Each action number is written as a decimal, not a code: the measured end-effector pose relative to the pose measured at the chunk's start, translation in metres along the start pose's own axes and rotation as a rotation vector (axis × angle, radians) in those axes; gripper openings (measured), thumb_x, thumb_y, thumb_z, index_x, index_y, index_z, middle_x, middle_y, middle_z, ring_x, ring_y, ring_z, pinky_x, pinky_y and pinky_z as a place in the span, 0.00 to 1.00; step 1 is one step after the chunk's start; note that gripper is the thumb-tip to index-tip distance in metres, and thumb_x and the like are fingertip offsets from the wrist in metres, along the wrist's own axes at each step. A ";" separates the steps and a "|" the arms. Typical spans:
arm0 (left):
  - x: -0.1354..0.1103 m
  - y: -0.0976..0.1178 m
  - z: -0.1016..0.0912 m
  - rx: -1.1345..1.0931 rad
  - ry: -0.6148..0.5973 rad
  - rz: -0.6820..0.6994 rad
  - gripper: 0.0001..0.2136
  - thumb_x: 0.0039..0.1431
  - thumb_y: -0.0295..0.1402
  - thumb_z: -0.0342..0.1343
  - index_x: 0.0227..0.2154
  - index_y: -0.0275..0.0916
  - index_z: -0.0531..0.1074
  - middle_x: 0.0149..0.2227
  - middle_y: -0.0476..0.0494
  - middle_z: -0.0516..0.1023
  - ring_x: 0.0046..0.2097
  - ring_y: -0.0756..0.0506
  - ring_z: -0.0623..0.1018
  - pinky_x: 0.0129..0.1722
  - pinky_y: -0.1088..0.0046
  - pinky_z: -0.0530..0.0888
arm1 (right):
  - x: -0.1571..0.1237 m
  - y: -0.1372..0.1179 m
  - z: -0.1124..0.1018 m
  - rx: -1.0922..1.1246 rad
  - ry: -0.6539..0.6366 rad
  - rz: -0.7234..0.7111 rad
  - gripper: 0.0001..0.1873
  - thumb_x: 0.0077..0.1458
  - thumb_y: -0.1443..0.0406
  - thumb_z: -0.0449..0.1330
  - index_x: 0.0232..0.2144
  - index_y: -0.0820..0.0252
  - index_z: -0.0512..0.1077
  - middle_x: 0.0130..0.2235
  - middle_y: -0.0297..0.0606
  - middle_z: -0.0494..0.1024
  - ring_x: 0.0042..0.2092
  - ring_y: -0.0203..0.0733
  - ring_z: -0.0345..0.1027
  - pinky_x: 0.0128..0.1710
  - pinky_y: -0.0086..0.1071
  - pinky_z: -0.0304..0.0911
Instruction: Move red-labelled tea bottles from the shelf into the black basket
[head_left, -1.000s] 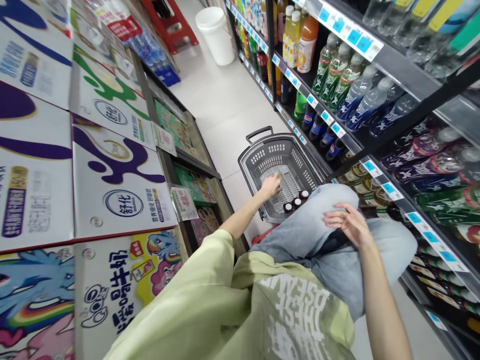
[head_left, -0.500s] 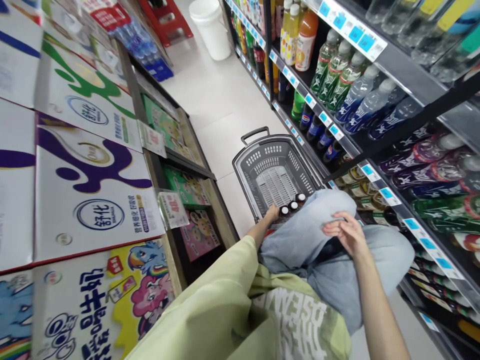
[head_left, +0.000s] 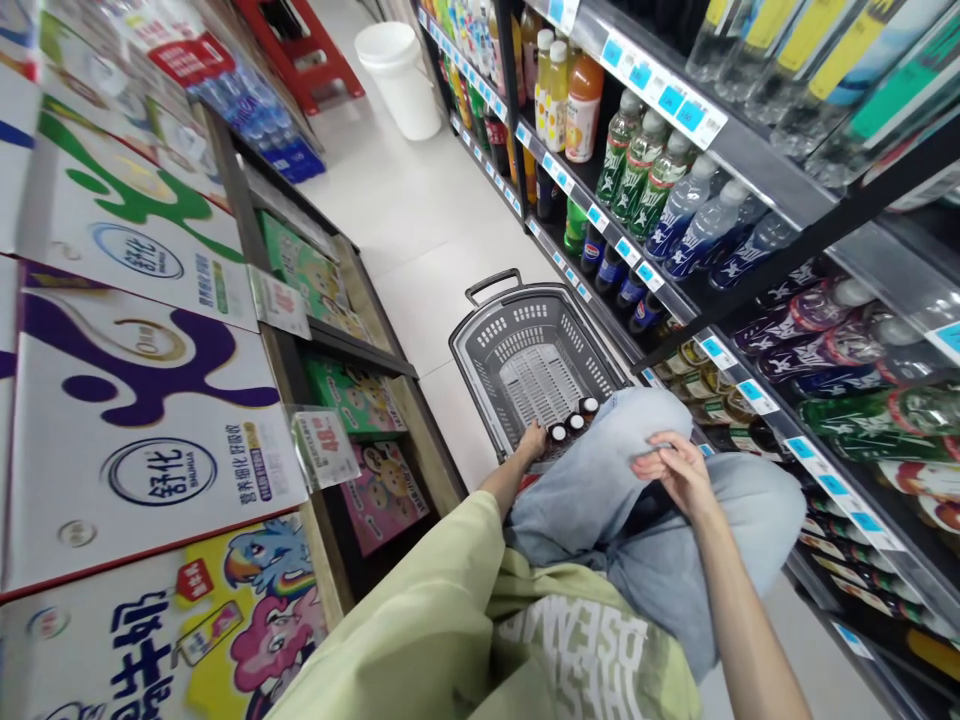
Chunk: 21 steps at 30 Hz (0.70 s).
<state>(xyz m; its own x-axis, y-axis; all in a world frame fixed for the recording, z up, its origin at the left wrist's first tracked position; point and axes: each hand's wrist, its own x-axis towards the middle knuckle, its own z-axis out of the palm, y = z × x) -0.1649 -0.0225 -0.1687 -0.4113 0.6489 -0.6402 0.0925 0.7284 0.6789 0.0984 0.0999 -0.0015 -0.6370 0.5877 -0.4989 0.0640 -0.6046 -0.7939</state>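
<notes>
A dark grey shopping basket [head_left: 517, 350] stands on the floor in front of my bent knees. Inside its near end are several dark bottles with white caps [head_left: 575, 422], standing in a row partly hidden by my knee. My left hand [head_left: 534, 440] reaches into the basket at the left end of this row. Its fingers look closed, but whatever they hold is hidden. Over my jeans, near the knee, my right hand [head_left: 675, 468] is held loosely with fingers partly bent and apart, holding nothing.
Shelves of bottled drinks [head_left: 660, 190] with a price rail [head_left: 637, 265] run close along the right. Stacked milk cartons [head_left: 157, 430] on a display rack line the left. Farther up the aisle stand a white bucket [head_left: 401, 85] and a red stool [head_left: 304, 55].
The whole view has shifted slightly, so the basket and hands appear farther left. Both hands keep nearly the same pose, the left in the basket and the right over the knee.
</notes>
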 end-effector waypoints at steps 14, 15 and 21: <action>-0.071 0.065 -0.041 0.223 0.078 0.585 0.23 0.73 0.43 0.42 0.59 0.38 0.73 0.59 0.36 0.79 0.61 0.39 0.78 0.65 0.57 0.72 | 0.020 0.003 0.028 0.166 -0.086 -0.107 0.34 0.47 0.47 0.74 0.47 0.62 0.71 0.33 0.49 0.85 0.37 0.56 0.84 0.32 0.36 0.76; -0.083 0.069 -0.036 0.250 0.080 0.648 0.23 0.73 0.44 0.42 0.61 0.40 0.72 0.61 0.37 0.78 0.63 0.40 0.77 0.66 0.57 0.71 | 0.021 0.003 0.029 0.168 -0.090 -0.122 0.34 0.47 0.47 0.74 0.47 0.63 0.70 0.33 0.49 0.85 0.37 0.56 0.84 0.32 0.36 0.75; -0.126 0.105 0.018 0.693 0.280 0.794 0.40 0.63 0.42 0.57 0.73 0.30 0.55 0.75 0.26 0.54 0.73 0.28 0.60 0.68 0.47 0.65 | 0.020 0.004 0.033 0.139 -0.069 -0.194 0.35 0.47 0.46 0.72 0.47 0.62 0.70 0.32 0.47 0.84 0.33 0.54 0.83 0.29 0.34 0.73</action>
<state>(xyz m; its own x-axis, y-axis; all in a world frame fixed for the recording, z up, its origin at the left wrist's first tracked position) -0.0868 -0.0240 -0.0237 -0.1922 0.9798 0.0551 0.8777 0.1465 0.4562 0.0602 0.0921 -0.0031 -0.6784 0.6648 -0.3128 -0.1679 -0.5547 -0.8149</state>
